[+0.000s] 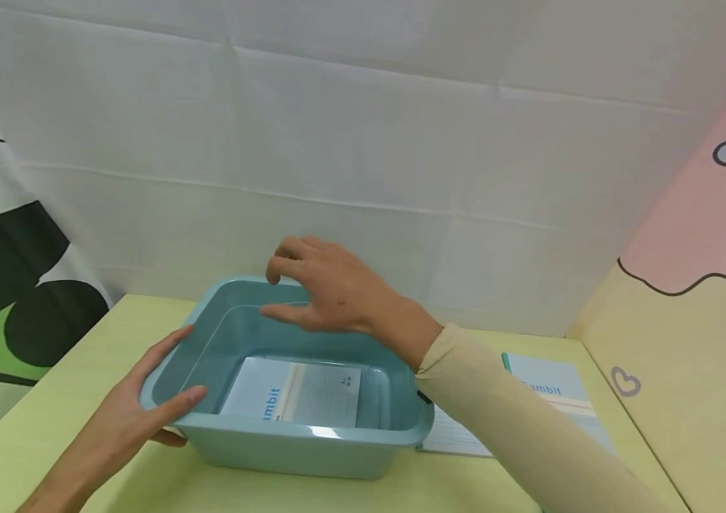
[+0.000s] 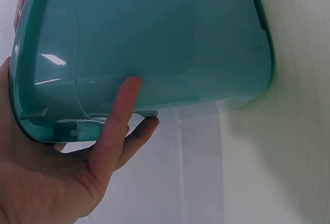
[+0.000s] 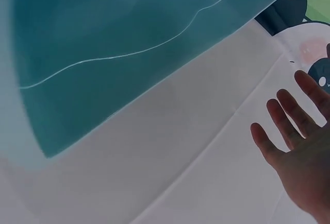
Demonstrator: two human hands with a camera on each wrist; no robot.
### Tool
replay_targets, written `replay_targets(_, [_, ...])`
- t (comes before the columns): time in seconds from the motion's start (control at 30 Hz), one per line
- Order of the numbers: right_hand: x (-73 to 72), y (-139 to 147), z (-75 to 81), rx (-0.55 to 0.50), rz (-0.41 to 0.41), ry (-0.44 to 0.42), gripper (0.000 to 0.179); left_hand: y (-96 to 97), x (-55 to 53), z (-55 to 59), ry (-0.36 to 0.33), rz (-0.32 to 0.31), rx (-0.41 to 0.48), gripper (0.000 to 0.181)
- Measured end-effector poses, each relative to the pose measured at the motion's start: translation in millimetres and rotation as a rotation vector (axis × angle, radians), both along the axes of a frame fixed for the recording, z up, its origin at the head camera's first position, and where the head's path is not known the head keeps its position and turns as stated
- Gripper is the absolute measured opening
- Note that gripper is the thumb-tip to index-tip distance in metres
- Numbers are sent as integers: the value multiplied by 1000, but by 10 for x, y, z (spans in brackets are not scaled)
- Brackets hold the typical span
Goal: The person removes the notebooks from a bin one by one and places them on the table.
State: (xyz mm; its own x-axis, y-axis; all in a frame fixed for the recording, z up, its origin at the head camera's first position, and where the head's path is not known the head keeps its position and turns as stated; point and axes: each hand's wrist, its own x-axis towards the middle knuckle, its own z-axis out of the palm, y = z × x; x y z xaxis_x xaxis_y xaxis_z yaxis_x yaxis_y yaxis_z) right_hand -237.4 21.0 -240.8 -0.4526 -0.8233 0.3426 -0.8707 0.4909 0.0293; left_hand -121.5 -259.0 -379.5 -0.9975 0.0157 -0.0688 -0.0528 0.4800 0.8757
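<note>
A blue-green plastic basin [image 1: 298, 456] stands on the table. My left hand [image 1: 122, 420] grips its left rim, the thumb over the edge and the fingers beneath; the left wrist view shows those fingers [image 2: 116, 131] along the outer wall. Flat on the basin's floor lies a notebook [image 1: 320, 392] with a pale cover and blue lettering. Above the basin's far side hovers my right hand [image 1: 337, 288], thumb and fingers apart with nothing between them. In the right wrist view the right hand [image 3: 304, 152] has its fingers spread, away from the basin wall [image 3: 118, 85].
To the right of the basin, more notebooks [image 1: 561, 388] with similar covers lie on the yellow table [image 1: 151, 313], partly hidden by my right forearm. A white cloth [image 1: 363, 142] hangs behind the table, and a printed panel [image 1: 690, 342] stands along its right side.
</note>
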Motion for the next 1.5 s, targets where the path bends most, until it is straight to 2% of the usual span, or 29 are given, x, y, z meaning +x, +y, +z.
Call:
replay_targets(0.33, [13, -274, -53, 54, 31, -21, 34, 4, -36, 30, -41, -5, -7, 89])
replay_targets(0.5, [-6, -405, -186, 129, 23, -34, 36, 9, -39, 11, -21, -14, -4, 88])
replay_targets(0.63, [-50, -478, -317, 189, 20, -93, 37, 8, -74, 3, -26, -20, 4, 88])
replay_targets(0.9, [-100, -590, -557, 377, -3, -178, 45, -41, -60, -61, -23, -35, 19, 85])
replay_targets(1.07, [-96, -664, -654, 501, -40, -217, 51, -80, -46, -55, -40, -29, 23, 85])
replay_targets(1.3, [-61, -736, -797, 649, -67, -176, 61, -59, -45, -7, -48, -22, -9, 87])
replay_targets(1.5, [-45, -743, -942, 723, -80, -196, 65, -30, -36, -15, 5, -26, -10, 86])
